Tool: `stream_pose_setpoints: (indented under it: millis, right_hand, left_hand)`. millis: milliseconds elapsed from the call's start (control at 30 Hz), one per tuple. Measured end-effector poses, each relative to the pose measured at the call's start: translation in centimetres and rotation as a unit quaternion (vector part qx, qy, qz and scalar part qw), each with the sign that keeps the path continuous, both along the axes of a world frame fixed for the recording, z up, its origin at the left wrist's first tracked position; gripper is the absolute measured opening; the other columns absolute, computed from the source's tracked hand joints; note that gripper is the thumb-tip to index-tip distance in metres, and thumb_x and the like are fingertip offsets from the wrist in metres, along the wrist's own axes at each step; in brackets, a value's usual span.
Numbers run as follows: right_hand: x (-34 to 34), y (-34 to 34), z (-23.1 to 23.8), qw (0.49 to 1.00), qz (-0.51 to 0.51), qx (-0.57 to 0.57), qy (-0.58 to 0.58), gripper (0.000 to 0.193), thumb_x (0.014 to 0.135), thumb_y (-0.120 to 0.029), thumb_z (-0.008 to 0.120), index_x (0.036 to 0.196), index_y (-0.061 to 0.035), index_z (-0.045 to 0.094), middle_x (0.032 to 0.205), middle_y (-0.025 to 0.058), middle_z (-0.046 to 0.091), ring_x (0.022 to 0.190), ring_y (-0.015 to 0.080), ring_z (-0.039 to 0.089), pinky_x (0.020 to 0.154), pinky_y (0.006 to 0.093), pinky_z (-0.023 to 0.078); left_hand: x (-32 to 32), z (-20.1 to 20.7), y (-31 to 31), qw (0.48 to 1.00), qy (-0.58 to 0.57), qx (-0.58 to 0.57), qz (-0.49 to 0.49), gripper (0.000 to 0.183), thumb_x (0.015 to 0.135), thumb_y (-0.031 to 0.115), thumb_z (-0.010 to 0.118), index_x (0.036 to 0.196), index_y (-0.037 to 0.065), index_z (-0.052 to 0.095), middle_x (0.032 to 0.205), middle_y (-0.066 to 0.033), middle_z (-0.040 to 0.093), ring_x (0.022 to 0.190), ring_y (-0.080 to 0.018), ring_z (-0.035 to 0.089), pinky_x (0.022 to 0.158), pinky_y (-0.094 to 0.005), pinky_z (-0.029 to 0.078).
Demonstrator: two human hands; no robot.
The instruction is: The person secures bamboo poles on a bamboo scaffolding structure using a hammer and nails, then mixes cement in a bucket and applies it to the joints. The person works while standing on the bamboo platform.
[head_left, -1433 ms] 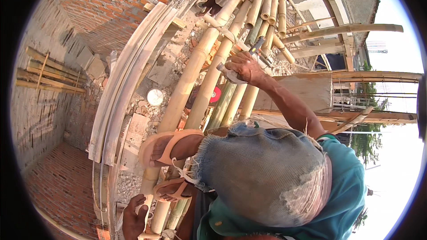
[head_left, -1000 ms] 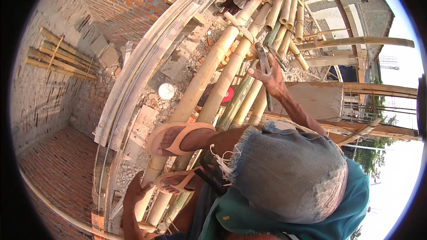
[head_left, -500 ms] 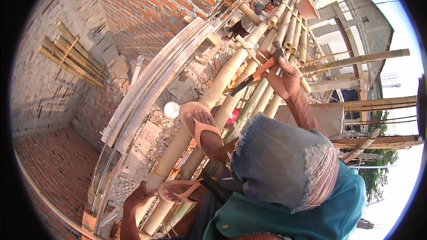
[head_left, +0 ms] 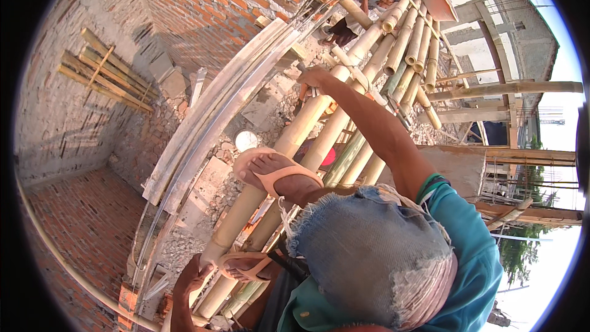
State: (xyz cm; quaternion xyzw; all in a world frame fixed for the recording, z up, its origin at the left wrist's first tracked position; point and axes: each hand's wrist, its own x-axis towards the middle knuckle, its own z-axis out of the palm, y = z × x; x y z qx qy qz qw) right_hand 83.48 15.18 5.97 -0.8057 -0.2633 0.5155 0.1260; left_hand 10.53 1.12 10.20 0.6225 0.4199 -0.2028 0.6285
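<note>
My left hand is wrapped round the near part of a thick bamboo pole, beside my sandalled foot. My right arm stretches across the poles. At its end, my right hand is closed at the left edge of the same pole, just short of a short bamboo crosspiece. A bit of orange and something pale show at its fingers, but what they hold is mostly hidden. I cannot clearly make out the hammer in this view. My peach sandals rest on the poles.
More bamboo poles run away to the far right. Long planks lie along the left, above rubble. Brick walls stand beyond. A person sits at the far end, and a round white object lies below the poles.
My right hand, earlier holding a hammer with an orange and black handle above the poles, has swung left to the thick pole's edge. My left hand keeps its grip.
</note>
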Motion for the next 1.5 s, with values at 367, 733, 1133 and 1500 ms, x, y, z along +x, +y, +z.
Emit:
stream_pose_setpoints:
  millis: [367,733,1133,1500]
  right_hand:
    - [-3.6,3.7,-9.4,0.781,0.605,-0.101,-0.118,0.031,0.082,-0.005,0.061,0.108,-0.0003,0.078,0.089,0.0152,0.075,0.078,0.0299,0.071,0.065,0.0417,0.057]
    - [-1.9,0.8,-14.2,0.774,0.596,-0.14,-0.163,0.029,0.082,-0.01,0.071,0.11,-0.0066,0.078,0.113,0.0181,0.076,0.107,0.0373,0.073,0.084,0.0476,0.059]
    - [-0.9,-0.3,-16.5,0.777,0.582,-0.147,-0.19,0.022,0.093,-0.019,0.063,0.101,-0.0089,0.08,0.108,0.0082,0.079,0.102,0.0285,0.076,0.078,0.0471,0.059]
    - [-2.5,-0.7,-17.7,0.76,0.57,-0.23,-0.213,0.03,0.09,-0.024,0.071,0.118,-0.015,0.079,0.126,0.0061,0.075,0.12,0.0327,0.069,0.1,0.0607,0.046]
  left_hand:
    - [-3.0,6.8,0.9,0.975,0.116,0.156,0.104,0.057,0.107,0.047,0.054,0.135,-0.003,0.054,0.12,-0.0281,0.068,0.114,-0.0429,0.067,0.096,-0.0481,0.053]
    - [-0.6,11.8,2.9,0.964,0.186,0.089,0.166,0.058,0.108,0.048,0.05,0.14,0.0,0.053,0.134,-0.0245,0.063,0.126,-0.0373,0.06,0.107,-0.0458,0.044]
    - [6.1,-3.6,0.7,0.559,-0.013,-0.055,0.828,0.052,0.112,0.032,0.046,0.155,0.005,0.035,0.15,-0.0178,0.05,0.126,-0.0324,0.06,0.089,-0.0439,0.058]
    - [8.9,-9.6,4.6,0.424,-0.12,-0.051,0.896,0.037,0.108,0.024,0.057,0.139,0.004,0.054,0.135,-0.0191,0.054,0.12,-0.0316,0.062,0.102,-0.0398,0.059]
